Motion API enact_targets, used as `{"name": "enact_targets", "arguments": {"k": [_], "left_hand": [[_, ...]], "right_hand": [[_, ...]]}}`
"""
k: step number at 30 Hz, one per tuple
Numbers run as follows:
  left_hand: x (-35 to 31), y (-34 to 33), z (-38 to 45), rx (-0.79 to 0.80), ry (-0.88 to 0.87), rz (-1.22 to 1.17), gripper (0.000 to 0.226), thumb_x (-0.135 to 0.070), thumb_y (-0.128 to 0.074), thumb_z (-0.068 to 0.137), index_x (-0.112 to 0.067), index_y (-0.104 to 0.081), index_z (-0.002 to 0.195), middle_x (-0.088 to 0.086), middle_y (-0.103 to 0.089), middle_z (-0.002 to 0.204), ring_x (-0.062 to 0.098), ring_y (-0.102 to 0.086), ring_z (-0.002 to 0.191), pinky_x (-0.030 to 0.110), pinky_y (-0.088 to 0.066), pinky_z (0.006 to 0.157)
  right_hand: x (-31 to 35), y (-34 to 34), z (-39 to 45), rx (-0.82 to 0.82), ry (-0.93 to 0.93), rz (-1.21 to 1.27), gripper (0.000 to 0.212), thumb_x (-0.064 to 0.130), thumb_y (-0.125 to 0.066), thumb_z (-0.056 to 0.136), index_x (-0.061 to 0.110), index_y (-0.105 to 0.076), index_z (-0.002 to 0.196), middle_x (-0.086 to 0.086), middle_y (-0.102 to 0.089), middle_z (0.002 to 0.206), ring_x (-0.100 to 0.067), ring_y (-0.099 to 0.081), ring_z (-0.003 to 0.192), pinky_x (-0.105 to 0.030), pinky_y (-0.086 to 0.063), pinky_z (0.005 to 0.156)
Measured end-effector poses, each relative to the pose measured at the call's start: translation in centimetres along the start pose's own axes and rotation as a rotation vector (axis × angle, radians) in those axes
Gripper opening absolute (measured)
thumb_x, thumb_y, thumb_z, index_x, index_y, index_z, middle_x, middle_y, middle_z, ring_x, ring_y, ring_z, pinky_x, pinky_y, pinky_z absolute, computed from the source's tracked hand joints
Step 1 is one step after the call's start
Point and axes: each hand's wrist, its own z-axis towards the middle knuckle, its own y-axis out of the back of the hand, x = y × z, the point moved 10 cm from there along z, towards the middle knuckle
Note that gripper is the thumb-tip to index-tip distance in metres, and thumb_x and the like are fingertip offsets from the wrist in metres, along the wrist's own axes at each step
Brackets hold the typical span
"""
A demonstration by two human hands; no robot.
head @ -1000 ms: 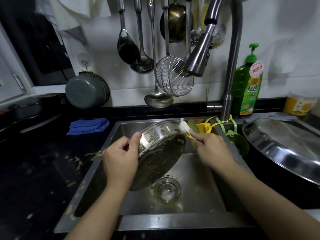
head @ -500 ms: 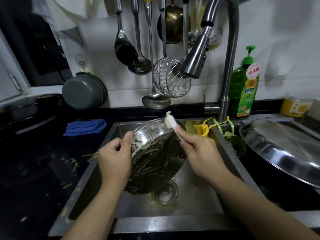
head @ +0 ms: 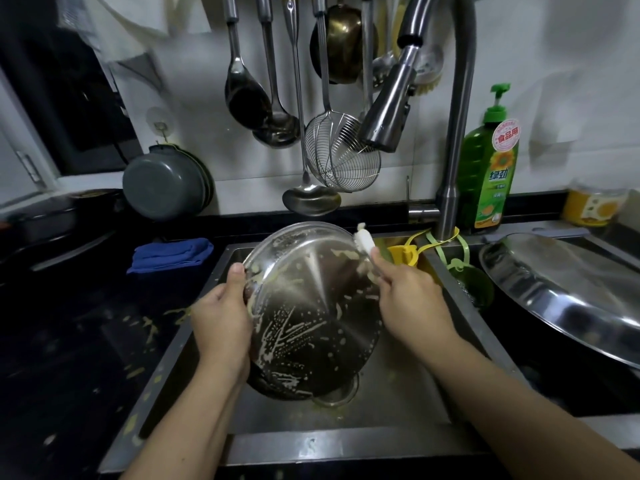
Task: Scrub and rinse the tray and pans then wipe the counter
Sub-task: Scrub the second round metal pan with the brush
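A round steel pan (head: 311, 306), streaked with pale yellow batter, is tilted over the sink (head: 398, 393). My left hand (head: 221, 317) grips its left rim, thumb on the upper edge. My right hand (head: 408, 299) holds a small white scrubber (head: 364, 240) against the pan's upper right rim. A second large steel tray (head: 571, 289) rests tilted over the right-hand basin. The black counter (head: 86, 341) at left is spattered with yellow batter bits.
The faucet (head: 450, 133) arches above the sink with its spray head (head: 388, 109) over the pan. A green dish soap bottle (head: 490, 168), a folded blue cloth (head: 171, 254), hanging ladles and a wire skimmer (head: 341, 154), and a grey pan (head: 166, 183) line the back.
The pan has tilted up so its inside faces me more. My right hand moved the scrubber from the right rim up along the top rim.
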Motion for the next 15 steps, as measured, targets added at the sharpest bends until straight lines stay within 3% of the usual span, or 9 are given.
{"name": "enact_targets", "arguments": {"k": [5, 9, 13, 15], "left_hand": [[0.6, -0.8, -0.4, 0.027, 0.080, -0.042, 0.047, -0.048, -0.060, 0.100, -0.012, -0.075, 0.076, 0.014, -0.077, 0.080, 0.029, -0.073, 0.079, 0.051, -0.058, 0.086], [0.7, -0.9, -0.5, 0.039, 0.114, -0.035, 0.049, -0.050, -0.056, 0.102, -0.012, -0.076, 0.079, 0.014, -0.077, 0.082, 0.036, -0.074, 0.087, 0.054, -0.059, 0.088], [1.2, -1.1, -0.3, 0.049, 0.135, 0.007, 0.053, -0.056, -0.054, 0.100, -0.013, -0.076, 0.078, 0.014, -0.077, 0.080, 0.039, -0.074, 0.086, 0.058, -0.058, 0.088], [1.7, -1.1, -0.1, 0.047, 0.158, 0.012, 0.053, -0.058, -0.054, 0.098, -0.013, -0.075, 0.079, 0.015, -0.077, 0.081, 0.040, -0.074, 0.088, 0.061, -0.057, 0.089]], "right_hand": [[6.1, -2.3, -3.2, 0.155, 0.339, 0.135, 0.053, 0.023, -0.053, 0.101, 0.044, -0.040, 0.148, 0.003, -0.059, 0.091, -0.017, -0.056, 0.085, -0.039, -0.052, 0.079], [1.1, 0.1, 0.3, -0.003, 0.048, 0.031, 0.052, 0.020, -0.052, 0.102, 0.041, -0.041, 0.149, -0.002, -0.062, 0.095, -0.015, -0.055, 0.078, -0.035, -0.052, 0.069], [6.9, -3.1, -3.8, 0.229, 0.372, 0.121, 0.053, 0.024, -0.053, 0.102, 0.047, -0.039, 0.148, 0.003, -0.060, 0.090, -0.016, -0.056, 0.083, -0.035, -0.052, 0.077], [5.7, -2.0, -2.3, 0.130, 0.328, 0.121, 0.053, 0.023, -0.053, 0.101, 0.048, -0.041, 0.147, 0.001, -0.061, 0.091, -0.019, -0.057, 0.083, -0.038, -0.052, 0.076]]}}
